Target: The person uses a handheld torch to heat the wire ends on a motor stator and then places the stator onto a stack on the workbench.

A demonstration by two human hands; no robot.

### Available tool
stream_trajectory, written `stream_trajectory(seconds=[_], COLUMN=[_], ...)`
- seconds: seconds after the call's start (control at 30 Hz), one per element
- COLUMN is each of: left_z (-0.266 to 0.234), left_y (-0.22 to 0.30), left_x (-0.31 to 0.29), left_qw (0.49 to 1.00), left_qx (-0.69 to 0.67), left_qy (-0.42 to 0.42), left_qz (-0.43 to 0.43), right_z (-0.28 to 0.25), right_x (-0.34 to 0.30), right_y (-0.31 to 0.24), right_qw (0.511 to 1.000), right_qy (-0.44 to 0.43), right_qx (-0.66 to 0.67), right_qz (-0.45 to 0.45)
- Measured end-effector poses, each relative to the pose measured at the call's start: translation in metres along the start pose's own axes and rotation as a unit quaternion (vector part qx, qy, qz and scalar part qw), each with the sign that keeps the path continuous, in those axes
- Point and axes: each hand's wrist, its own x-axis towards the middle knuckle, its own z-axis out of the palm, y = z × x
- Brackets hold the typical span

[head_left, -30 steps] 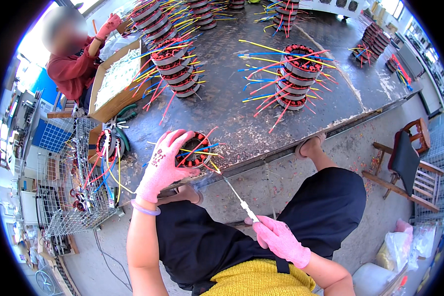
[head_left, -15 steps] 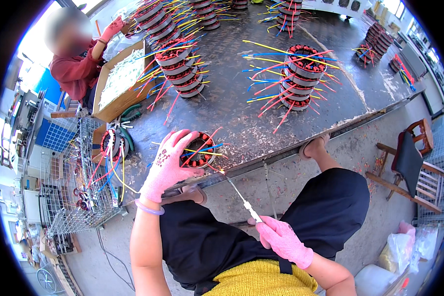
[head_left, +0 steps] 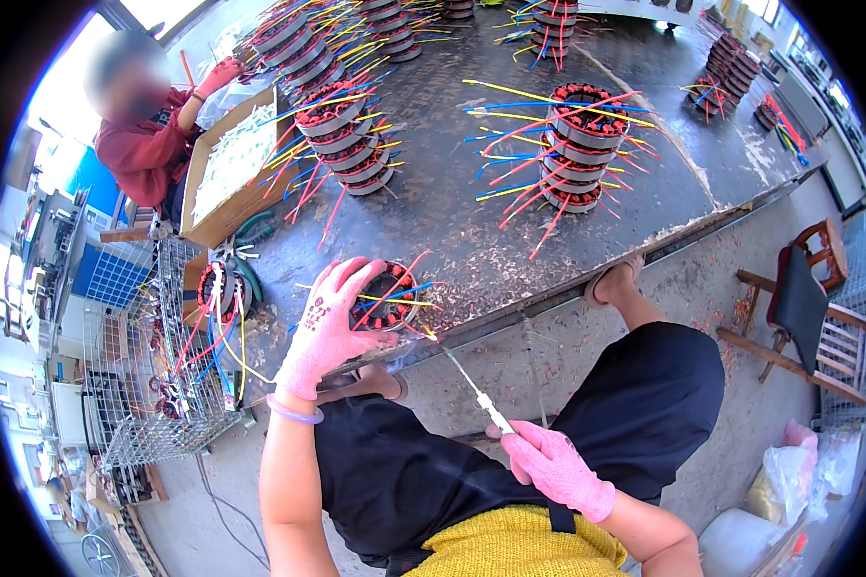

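Stator ring (head_left: 391, 314) sat, in the head view, at the near edge of the dark table (head_left: 452, 192), its red, blue and yellow leads sticking out. My gloved left hand (head_left: 327, 332) held its left side between spread fingers and thumb. My gloved right hand (head_left: 558, 471) was closed round a white-handled tool (head_left: 494, 412) (a slim one), its metal tip near the lead ends.
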Motion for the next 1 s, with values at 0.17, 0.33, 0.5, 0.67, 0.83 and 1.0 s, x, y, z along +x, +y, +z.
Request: stream_trajectory(seconds=[0.17,0.33,0.5,0.67,0.83,1.0], left_z=[0.0,0.002,-0.002,-0.003,-0.004,-0.003], left_y=[0.003,-0.001,0.003,0.011,0.011,0.013], left_x=[0.001,-0.001,0.001,0.001,0.0,0.0], left_qw=[1.0,1.0,1.0,1.0,0.999,0.999], left_qx=[-0.004,0.01,0.004,0.008,0.013,0.02], left_qy=[-0.003,0.007,0.005,-0.006,-0.003,0.01], left_qz=[-0.004,-0.003,0.019,0.026,0.031,0.04], right_z=[-0.001,-0.001,-0.003,-0.002,-0.001,-0.001], right_x=[-0.001,-0.001,-0.001,0.001,0.001,0.001], right_y=[-0.001,0.001,0.002,0.003,-0.001,-0.003], right_qw=[1.0,1.0,1.0,0.999,0.999,0.999], right_qy=[-0.002,0.006,0.024,0.027,0.028,0.03], right_qx=[-0.015,0.008,0.014,0.038,0.03,0.027], right_qz=[-0.003,0.002,0.003,-0.009,-0.012,-0.014])
